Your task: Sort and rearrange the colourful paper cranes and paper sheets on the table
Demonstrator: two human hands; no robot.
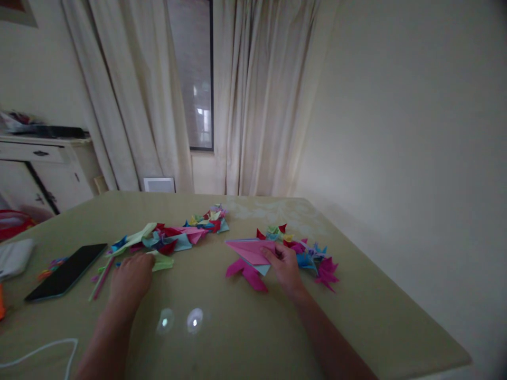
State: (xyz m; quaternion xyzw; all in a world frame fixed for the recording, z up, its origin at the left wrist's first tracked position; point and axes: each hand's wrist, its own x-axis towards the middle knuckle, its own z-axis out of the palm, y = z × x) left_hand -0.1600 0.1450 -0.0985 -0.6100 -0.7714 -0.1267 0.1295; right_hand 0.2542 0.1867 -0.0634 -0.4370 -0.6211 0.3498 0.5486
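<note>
My right hand (285,268) pinches a pink paper plane (251,249) with a light blue folded paper (263,269) layered beneath it, its point facing left. Just below lies a magenta origami piece (249,274) on the table. Over on the left, my left hand (131,275) is closed, back upward, at a light green folded paper (162,261) that sticks out past the thumb; its fingertips are mostly hidden. Beyond that hand is a heap of coloured folded papers (166,238). A second cluster of origami (312,254) sits behind my right hand.
The table (222,338) has a glossy top. At left lie a black phone (66,272), pink and green sticks (102,279), small colourful bits (51,268), a white object (16,257) and a white cable (43,348). More origami (212,219) lies farther back.
</note>
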